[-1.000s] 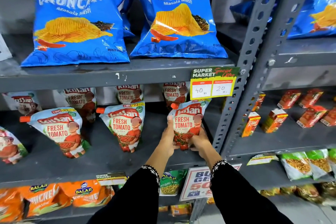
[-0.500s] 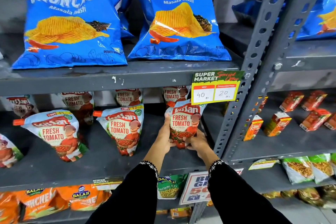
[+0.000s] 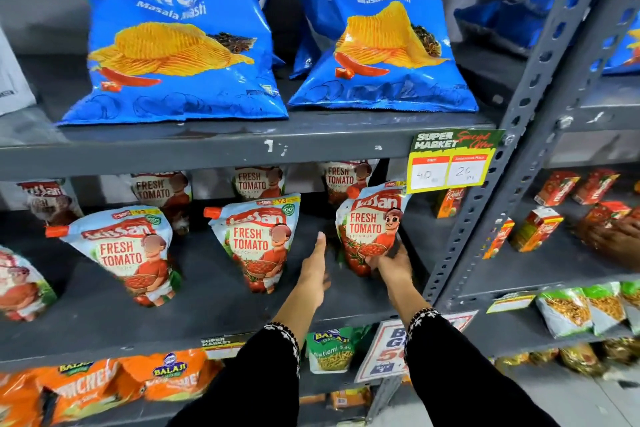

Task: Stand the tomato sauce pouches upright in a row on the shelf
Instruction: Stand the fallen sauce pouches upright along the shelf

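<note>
Several white-and-red tomato sauce pouches stand on the grey middle shelf [image 3: 214, 305]. The rightmost front pouch [image 3: 369, 225] stands upright, and my right hand [image 3: 389, 262] grips its lower right corner. My left hand [image 3: 317, 263] is off the pouch, fingers straight and apart, in the gap to its left. Two more front pouches stand further left: one in the middle [image 3: 258, 239] and one at the left [image 3: 126, 253]. A second row of pouches [image 3: 258, 180] stands behind them, partly hidden by the shelf above.
Blue chip bags [image 3: 180, 35] lie on the shelf above. A yellow price tag [image 3: 450, 163] hangs over the held pouch. A perforated grey upright [image 3: 485, 218] stands just right of my right hand. Small red cartons [image 3: 535, 229] and another person's hand [image 3: 613, 236] are in the right bay.
My left hand has let go of the rightmost pouch and moved left into the gap. My right hand still holds the pouch's base. The view has shifted closer.
</note>
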A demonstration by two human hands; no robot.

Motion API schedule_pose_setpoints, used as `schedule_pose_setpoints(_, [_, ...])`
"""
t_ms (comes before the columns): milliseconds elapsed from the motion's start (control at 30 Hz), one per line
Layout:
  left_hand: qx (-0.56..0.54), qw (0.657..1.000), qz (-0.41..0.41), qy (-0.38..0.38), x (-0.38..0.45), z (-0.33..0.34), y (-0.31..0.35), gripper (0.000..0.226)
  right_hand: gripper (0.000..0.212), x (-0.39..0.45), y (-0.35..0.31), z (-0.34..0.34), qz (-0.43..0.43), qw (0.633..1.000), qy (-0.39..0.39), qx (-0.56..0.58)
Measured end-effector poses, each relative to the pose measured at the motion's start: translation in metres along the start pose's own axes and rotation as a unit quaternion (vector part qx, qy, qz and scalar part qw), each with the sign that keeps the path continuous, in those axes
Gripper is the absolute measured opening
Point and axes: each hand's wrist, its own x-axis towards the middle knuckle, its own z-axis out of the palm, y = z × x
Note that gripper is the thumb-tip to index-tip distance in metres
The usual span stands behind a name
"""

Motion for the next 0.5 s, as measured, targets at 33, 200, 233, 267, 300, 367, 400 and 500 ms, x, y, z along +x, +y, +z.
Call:
schedule_pose_setpoints(33, [0.01, 1.0, -0.004, -0.004, -0.002, -0.009, -0.002, 0.085, 0.078, -0.005, 0.003, 0.005, 0.0, 0.999, 0.031, -0.011])
schedule_pose_setpoints(200, [0.067, 0.997, -0.026, 0.003, -0.008, -0.062, -0.017, 0.079, 0.045, -0.053, 0.01, 0.046, 0.001, 0.985, 0.172, -0.018])
schedule_pose_setpoints(233, [0.081, 0.997, -0.014, 0.012, -0.009, -0.078, -0.017, 0.075, 0.045, -0.064, 0.01, 0.059, -0.008, 0.985, 0.172, -0.012])
schedule_pose_setpoints(267, [0.095, 0.995, 0.003, 0.027, -0.009, -0.093, -0.016, 0.072, 0.046, -0.074, 0.01, 0.071, -0.016, 0.987, 0.162, 0.001])
schedule_pose_setpoints(300, [0.103, 0.993, 0.02, 0.049, -0.01, -0.107, -0.014, 0.071, 0.05, -0.083, 0.01, 0.082, -0.021, 0.989, 0.144, 0.013])
schedule_pose_setpoints(367, [0.122, 0.987, 0.04, 0.093, -0.009, -0.134, -0.003, 0.073, 0.061, -0.097, 0.009, 0.105, -0.024, 0.996, 0.083, 0.027])
schedule_pose_setpoints(400, [0.128, 0.986, 0.042, 0.102, -0.008, -0.145, 0.004, 0.075, 0.067, -0.103, 0.009, 0.115, -0.021, 0.998, 0.046, 0.028])
schedule_pose_setpoints(500, [0.094, 0.992, 0.041, 0.075, -0.003, -0.159, 0.022, 0.08, 0.073, -0.112, 0.006, 0.137, -0.005, 0.996, -0.065, 0.055])
